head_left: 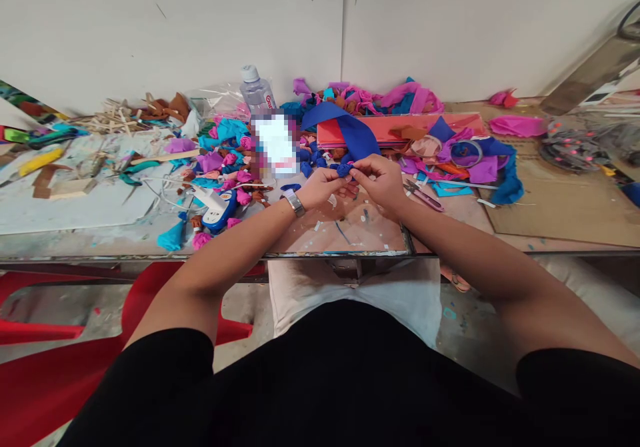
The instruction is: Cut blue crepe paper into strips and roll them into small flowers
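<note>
A blurred patch [274,144] hides whatever stands below the bottle [256,90], perhaps a label.

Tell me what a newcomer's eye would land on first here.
Both hands, left hand and right hand, meet at the table's middle, pinching a rolled blue ribbon that loops up behind them. Around them spreads a bright litter of pink, teal and blue scraps, with a water bottle standing at the back by the wall.
</note>
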